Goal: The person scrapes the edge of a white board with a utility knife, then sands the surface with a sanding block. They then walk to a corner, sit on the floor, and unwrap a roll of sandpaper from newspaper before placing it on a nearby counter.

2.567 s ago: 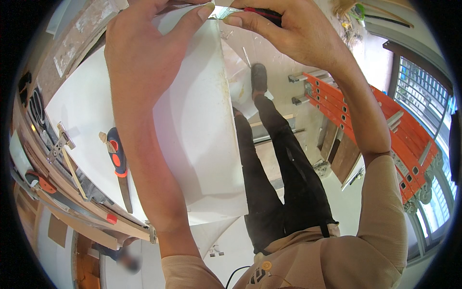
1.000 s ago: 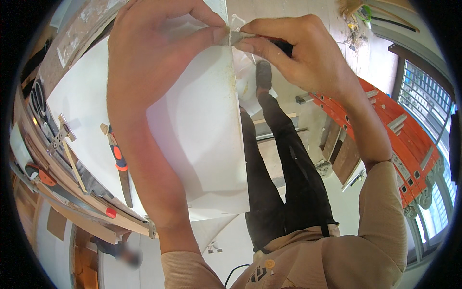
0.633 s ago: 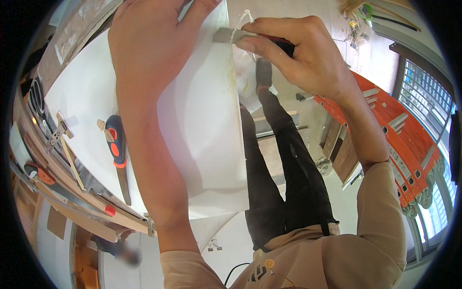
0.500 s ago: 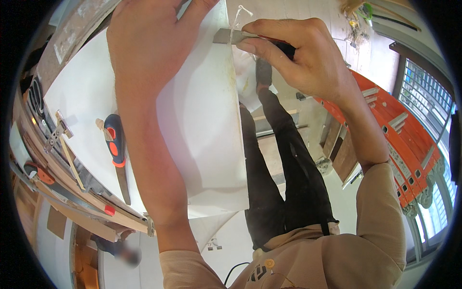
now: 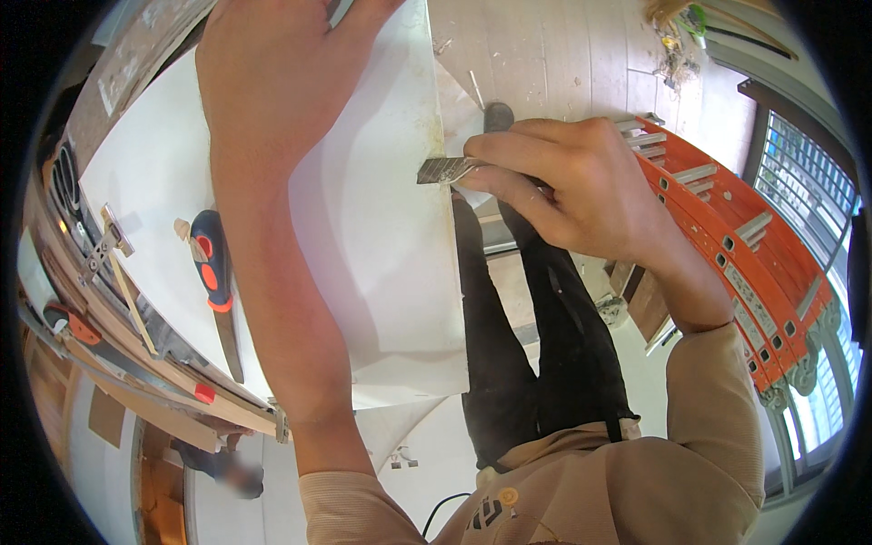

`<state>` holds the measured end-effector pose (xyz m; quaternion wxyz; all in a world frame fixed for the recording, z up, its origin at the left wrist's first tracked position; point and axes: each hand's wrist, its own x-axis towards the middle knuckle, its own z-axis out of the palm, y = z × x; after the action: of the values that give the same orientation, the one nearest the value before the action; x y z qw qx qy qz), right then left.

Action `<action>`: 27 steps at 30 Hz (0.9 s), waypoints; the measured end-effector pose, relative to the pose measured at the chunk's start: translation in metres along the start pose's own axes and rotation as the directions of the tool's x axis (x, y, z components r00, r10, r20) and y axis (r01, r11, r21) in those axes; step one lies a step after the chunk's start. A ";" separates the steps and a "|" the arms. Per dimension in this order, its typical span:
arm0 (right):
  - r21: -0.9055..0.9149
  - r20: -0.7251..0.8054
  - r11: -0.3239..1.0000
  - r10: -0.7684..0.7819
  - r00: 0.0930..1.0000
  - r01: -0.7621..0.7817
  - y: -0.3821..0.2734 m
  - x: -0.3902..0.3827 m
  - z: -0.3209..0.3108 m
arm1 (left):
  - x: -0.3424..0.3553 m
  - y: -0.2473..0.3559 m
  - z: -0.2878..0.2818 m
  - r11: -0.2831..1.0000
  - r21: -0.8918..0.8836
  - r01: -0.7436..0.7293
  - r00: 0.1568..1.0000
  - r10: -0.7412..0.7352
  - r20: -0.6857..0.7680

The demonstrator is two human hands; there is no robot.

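Note:
My left hand [image 5: 272,91] rests along the top of the white board [image 5: 372,245]; its fingertips leave the frame, so its grip is unclear. My right hand [image 5: 590,191] is closed round a utility knife, its segmented metal blade [image 5: 436,171] lying flat across the board's yellow-stained right edge, with thin pale shaving at the blade. The knife's handle is mostly hidden by my fingers. Left of my forearm a narrow saw [image 5: 216,263] with dark blue and orange handle lies on the white surface, near a metal hinge [image 5: 113,245].
An orange ladder [image 5: 745,272] leans at the right beside a barred window [image 5: 790,163]. Wood strips and a second saw [image 5: 77,331] line the left. A person [image 5: 218,468] is at lower left. A broom and debris [image 5: 677,50] are on the floor [image 5: 563,54].
My right hand and the knife have moved down the board's edge toward me. The curled strip that stood above the blade is no longer seen there. My left hand has shifted up slightly since earlier.

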<state>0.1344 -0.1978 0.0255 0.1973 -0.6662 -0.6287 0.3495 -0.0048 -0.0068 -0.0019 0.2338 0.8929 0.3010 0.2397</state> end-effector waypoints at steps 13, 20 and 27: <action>0.031 -0.231 0.996 -0.070 0.970 0.080 0.023 0.025 0.006 | 0.003 0.014 -0.007 0.994 -0.022 0.107 0.992 -0.106 0.068; 0.170 -0.044 0.983 0.077 0.996 -0.068 0.015 0.021 0.004 | 0.002 0.008 -0.013 0.986 -0.139 0.095 0.993 -0.083 0.090; 0.060 -0.198 0.995 -0.067 0.978 0.080 0.014 -0.003 0.022 | -0.001 0.023 -0.014 0.990 -0.071 0.119 0.991 -0.114 0.077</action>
<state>0.1283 -0.2064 0.0012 0.2934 -0.6664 -0.6183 0.2959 -0.0035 -0.0199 0.0219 0.2918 0.8725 0.3347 0.2041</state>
